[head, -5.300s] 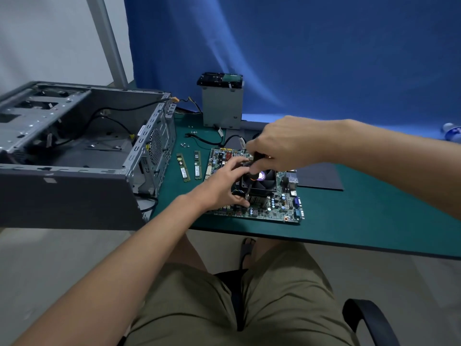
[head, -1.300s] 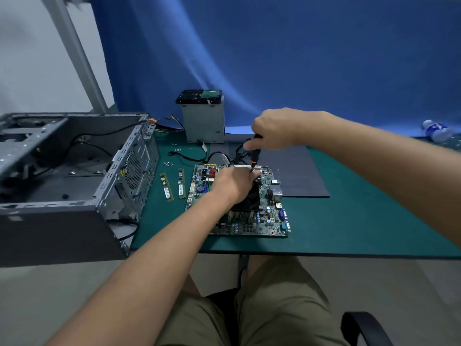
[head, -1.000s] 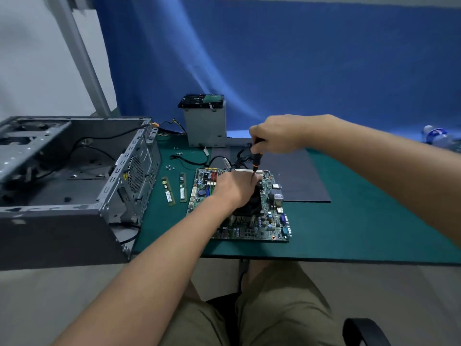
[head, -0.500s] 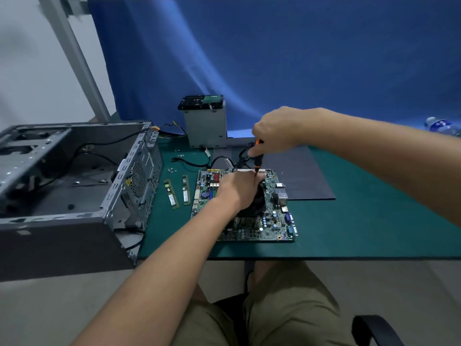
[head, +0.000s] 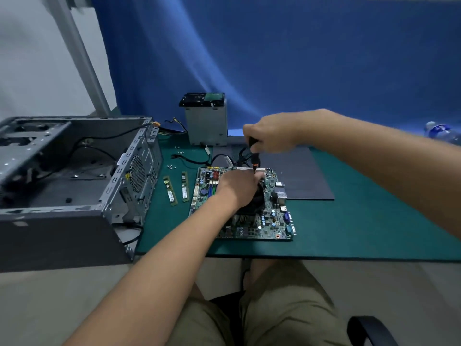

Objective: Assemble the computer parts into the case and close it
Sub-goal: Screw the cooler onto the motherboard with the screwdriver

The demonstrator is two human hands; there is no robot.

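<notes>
A green motherboard [head: 272, 221] lies flat on the green mat near the table's front edge. My left hand [head: 237, 187] rests on the black cooler fan [head: 254, 203] in the board's middle and covers most of it. My right hand [head: 270, 134] grips a black and orange screwdriver [head: 254, 156], held upright with its tip at the cooler's far corner, beside my left fingertips. The open grey case [head: 74, 171] lies on its side at the left, cables inside. Two RAM sticks [head: 170, 191] lie between case and board.
A grey drive cage [head: 207, 121] carrying a hard drive stands at the back. A dark side panel [head: 299, 176] lies flat right of the board. Small screws [head: 174, 158] and black cables [head: 194, 159] are scattered behind the board. A water bottle [head: 444, 132] lies far right.
The screwdriver moved from the cooler's middle to its far corner over the last seconds. My left hand stays on the fan. My head's view has shifted slightly.
</notes>
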